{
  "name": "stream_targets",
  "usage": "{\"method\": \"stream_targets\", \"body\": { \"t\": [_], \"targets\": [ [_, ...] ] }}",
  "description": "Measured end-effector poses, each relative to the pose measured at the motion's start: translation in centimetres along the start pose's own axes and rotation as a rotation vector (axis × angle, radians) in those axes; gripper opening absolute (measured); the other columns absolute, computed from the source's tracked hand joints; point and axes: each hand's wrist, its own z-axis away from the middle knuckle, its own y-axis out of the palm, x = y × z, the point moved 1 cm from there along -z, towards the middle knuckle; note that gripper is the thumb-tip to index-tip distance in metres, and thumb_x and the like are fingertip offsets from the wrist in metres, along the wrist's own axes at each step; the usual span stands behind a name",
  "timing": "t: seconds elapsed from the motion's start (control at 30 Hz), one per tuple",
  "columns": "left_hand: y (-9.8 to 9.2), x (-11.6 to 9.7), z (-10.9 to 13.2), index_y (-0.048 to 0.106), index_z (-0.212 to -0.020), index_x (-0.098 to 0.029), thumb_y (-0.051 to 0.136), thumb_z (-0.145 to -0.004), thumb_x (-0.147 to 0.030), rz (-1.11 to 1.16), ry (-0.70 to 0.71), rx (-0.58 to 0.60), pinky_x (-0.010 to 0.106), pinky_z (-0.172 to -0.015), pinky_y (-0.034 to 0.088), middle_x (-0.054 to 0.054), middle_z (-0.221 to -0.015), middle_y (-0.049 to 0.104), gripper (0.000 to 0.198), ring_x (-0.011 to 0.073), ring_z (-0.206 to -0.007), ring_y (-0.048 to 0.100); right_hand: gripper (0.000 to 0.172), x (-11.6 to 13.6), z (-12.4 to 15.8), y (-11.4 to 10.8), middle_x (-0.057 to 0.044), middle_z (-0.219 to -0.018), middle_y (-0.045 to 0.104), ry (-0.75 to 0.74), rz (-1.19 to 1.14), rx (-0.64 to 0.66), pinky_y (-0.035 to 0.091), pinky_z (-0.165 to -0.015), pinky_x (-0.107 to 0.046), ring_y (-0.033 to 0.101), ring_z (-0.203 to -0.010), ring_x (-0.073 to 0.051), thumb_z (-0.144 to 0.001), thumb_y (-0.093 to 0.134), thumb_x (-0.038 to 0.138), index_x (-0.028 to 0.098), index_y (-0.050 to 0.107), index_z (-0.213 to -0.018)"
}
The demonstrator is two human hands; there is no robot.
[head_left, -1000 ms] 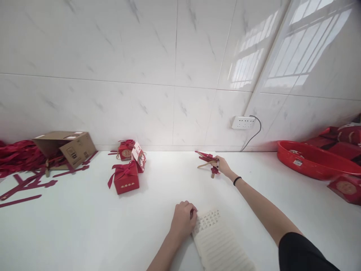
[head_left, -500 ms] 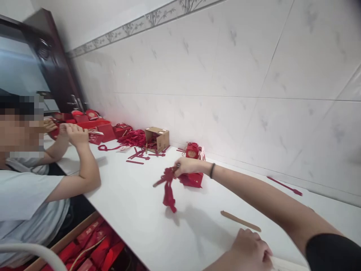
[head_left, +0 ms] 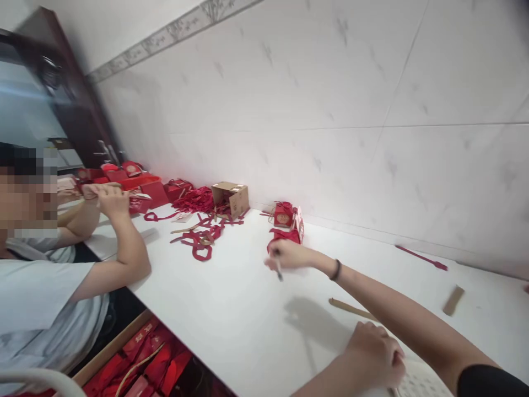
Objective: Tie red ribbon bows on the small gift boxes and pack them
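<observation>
My right hand [head_left: 289, 255] reaches out over the table, blurred, with its fingers closed on a thin pale stick-like thing with a dark tip [head_left: 279, 271]. Just behind it lie a red gift bag or box [head_left: 285, 236], partly covered by the hand, and a small red box with a round gold emblem [head_left: 283, 214]. Low in the view, my left hand [head_left: 374, 355] rests curled on the table; whatever its fingers hold is hidden. A brown ribbon strip [head_left: 351, 309] lies just beyond it, and red and brown ribbons [head_left: 202, 237] lie loosely farther left.
An open cardboard box [head_left: 237, 201] stands by the wall beside a heap of red ribbon [head_left: 194, 198]. A red strip [head_left: 421, 257] and a brown piece [head_left: 453, 300] lie at right. A seated person [head_left: 115, 220] works at left, beside a carton of red bags [head_left: 144, 353].
My right hand has let go of the red and brown ribbons, which now lie by the cardboard box, and has drawn back toward me. My left hand stays curled.
</observation>
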Motion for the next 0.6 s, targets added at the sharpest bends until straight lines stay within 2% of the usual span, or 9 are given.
{"method": "stream_targets", "body": {
  "t": [0.03, 0.07, 0.13, 0.2, 0.27, 0.37, 0.47, 0.53, 0.6],
  "targets": [
    [-0.4, -0.4, 0.0, 0.066, -0.086, -0.014, 0.048, -0.077, -0.020, -0.042, -0.018, 0.012, 0.045, -0.083, 0.047, 0.011, -0.094, 0.066, 0.021, 0.0279, -0.093, 0.057, 0.021, -2.3, 2.8, 0.7, -0.003, -0.074, 0.064, 0.094, 0.201, -0.004, 0.038, -0.057, -0.021, 0.058, -0.068, -0.015, -0.072, 0.069, 0.031, 0.017, 0.054, -0.070],
    [-0.9, -0.8, 0.1, 0.066, -0.085, -0.014, 0.048, -0.076, -0.019, -0.077, -0.013, 0.013, 0.044, -0.081, 0.048, 0.011, -0.093, 0.066, 0.021, 0.0275, -0.092, 0.058, 0.019, -4.4, 5.5, 1.3, -0.005, -0.076, 0.064, 0.191, 0.251, -0.035, 0.036, -0.057, -0.023, 0.058, -0.070, -0.017, -0.071, 0.070, 0.027, 0.016, 0.054, -0.072],
    [-1.8, -1.4, 0.3, 0.065, -0.086, -0.014, 0.049, -0.073, -0.016, -0.083, -0.004, -0.055, 0.042, -0.081, 0.049, 0.009, -0.091, 0.068, 0.021, 0.0267, -0.089, 0.059, 0.015, -7.5, 10.3, 2.4, -0.008, -0.079, 0.062, 0.359, 0.313, -0.098, 0.033, -0.057, -0.024, 0.056, -0.073, -0.019, -0.073, 0.066, 0.019, 0.015, 0.054, -0.079],
    [-2.2, -1.7, 0.4, 0.063, -0.097, -0.012, 0.048, -0.072, -0.015, -0.054, 0.002, -0.095, 0.044, -0.084, 0.047, 0.013, -0.100, 0.066, 0.029, 0.0297, -0.096, 0.057, 0.012, -9.2, 13.5, 3.2, -0.010, -0.081, 0.061, 0.482, 0.329, -0.160, 0.031, -0.056, -0.024, 0.054, -0.073, -0.019, -0.075, 0.060, 0.012, 0.013, 0.052, -0.083],
    [-2.3, -1.7, 0.5, 0.060, -0.104, -0.009, 0.046, -0.073, -0.013, -0.026, 0.010, -0.099, 0.046, -0.087, 0.045, 0.016, -0.107, 0.063, 0.035, 0.0319, -0.101, 0.055, 0.010, -10.0, 15.1, 3.6, -0.010, -0.082, 0.060, 0.548, 0.350, -0.205, 0.030, -0.057, -0.024, 0.052, -0.071, -0.018, -0.077, 0.052, 0.006, 0.013, 0.051, -0.085],
    [-2.1, -1.8, 0.7, 0.059, -0.103, -0.008, 0.045, -0.073, -0.012, -0.004, 0.017, -0.096, 0.046, -0.084, 0.046, 0.017, -0.104, 0.064, 0.034, 0.0320, -0.097, 0.057, 0.020, -10.0, 15.4, 3.6, -0.009, -0.082, 0.058, 0.564, 0.369, -0.240, 0.029, -0.057, -0.024, 0.051, -0.068, -0.016, -0.078, 0.039, -0.002, 0.013, 0.051, -0.085],
    [-2.1, -1.9, 0.8, 0.058, -0.104, -0.009, 0.046, -0.073, -0.012, 0.004, 0.015, -0.112, 0.047, -0.085, 0.045, 0.016, -0.106, 0.063, 0.034, 0.0323, -0.099, 0.056, 0.020, -8.9, 13.9, 3.1, -0.009, -0.081, 0.059, 0.500, 0.351, -0.203, 0.029, -0.057, -0.024, 0.051, -0.069, -0.015, -0.077, 0.040, -0.003, 0.013, 0.052, -0.083],
    [-2.1, -2.1, 0.9, 0.058, -0.105, -0.011, 0.046, -0.074, -0.012, 0.011, 0.017, -0.121, 0.048, -0.089, 0.043, 0.015, -0.107, 0.062, 0.033, 0.0321, -0.102, 0.055, 0.014, -7.4, 11.8, 2.9, -0.005, -0.081, 0.060, 0.392, 0.309, -0.134, 0.032, -0.058, -0.022, 0.052, -0.070, -0.014, -0.076, 0.050, 0.002, 0.015, 0.053, -0.080],
    [-1.9, -2.1, 0.9, 0.058, -0.105, -0.014, 0.046, -0.078, -0.014, 0.043, 0.016, -0.127, 0.049, -0.089, 0.043, 0.013, -0.105, 0.063, 0.030, 0.0307, -0.101, 0.055, 0.013, -5.2, 8.6, 3.2, 0.002, -0.078, 0.060, 0.227, 0.226, 0.026, 0.035, -0.058, -0.019, 0.053, -0.068, -0.011, -0.072, 0.060, 0.008, 0.018, 0.054, -0.076]
  ]
}}
